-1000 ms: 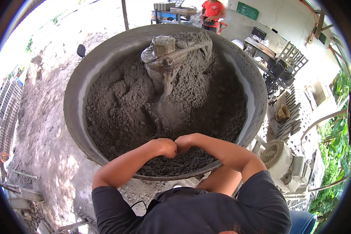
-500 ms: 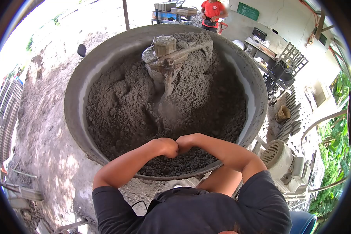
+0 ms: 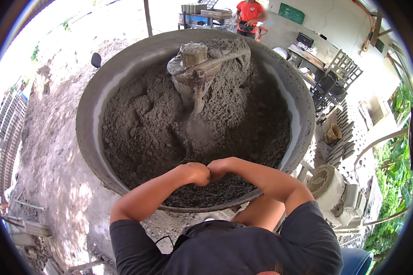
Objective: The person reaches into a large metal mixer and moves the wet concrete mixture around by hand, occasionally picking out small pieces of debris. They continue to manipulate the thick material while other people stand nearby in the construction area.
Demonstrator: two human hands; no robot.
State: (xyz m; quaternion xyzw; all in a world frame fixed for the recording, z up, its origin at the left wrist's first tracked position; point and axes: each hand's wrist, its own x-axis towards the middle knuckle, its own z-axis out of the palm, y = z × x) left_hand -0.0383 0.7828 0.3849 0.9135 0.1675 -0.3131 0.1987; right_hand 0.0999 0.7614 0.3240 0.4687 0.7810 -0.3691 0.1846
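Observation:
My left hand (image 3: 198,173) and my right hand (image 3: 218,168) meet knuckle to knuckle above the near part of a large round mixer pan (image 3: 88,123). Both are closed, fingers curled inward; whatever they may hold is hidden from above. Beneath them lies grey, crumbly concrete mix (image 3: 144,123), heaped higher on the left and back and darker at the right. A cement-caked mixer hub (image 3: 193,55) with a paddle arm reaching down stands in the far part of the pan.
An electric motor (image 3: 325,182) sits just right of the pan. Farther right are a small bucket (image 3: 333,133) and stacked black crates (image 3: 343,68). A person in a red shirt (image 3: 250,13) stands behind the pan. A blue barrel (image 3: 356,261) is at my lower right.
My hands stay together in nearly the same place. The person at the back has shifted their arms slightly. The mixer paddle and the mix look unchanged.

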